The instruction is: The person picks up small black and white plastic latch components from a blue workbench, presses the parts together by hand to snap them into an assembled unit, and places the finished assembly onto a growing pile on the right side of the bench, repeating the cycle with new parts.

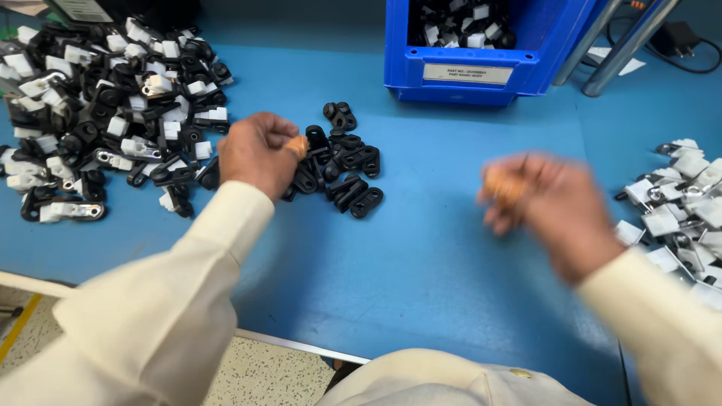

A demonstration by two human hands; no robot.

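Black plastic clips (342, 169) lie in a small loose heap at the middle of the blue table (421, 263), and the left hand (256, 154) sits right at that heap's left edge. Its fingers are curled in, knuckles up, with an orange cot on a fingertip; it looks closed on something small, though whether a clip is actually between the fingers cannot be told from this angle. The step in hand reads as picking a black clip from the heap.

To the right, well apart from the heap, the right hand (549, 203) hangs above bare table and is badly blurred. It also wears an orange fingertip cover, and its fingers seem half bent, but whether it holds anything cannot be told.

Far left is a big pile (113, 105) of black clips with white pieces fitted. At the right edge lies another pile (681, 203) of white and metal parts. A blue bin (481, 53) at the back holds more mixed pieces.

By my reading, the next move calls for a firm pinch on one clip alone, lifted clear of its neighbours, with the right hand steadied to meet it. Both forearms, in cream sleeves, come in low from the near edge, elbows spread.
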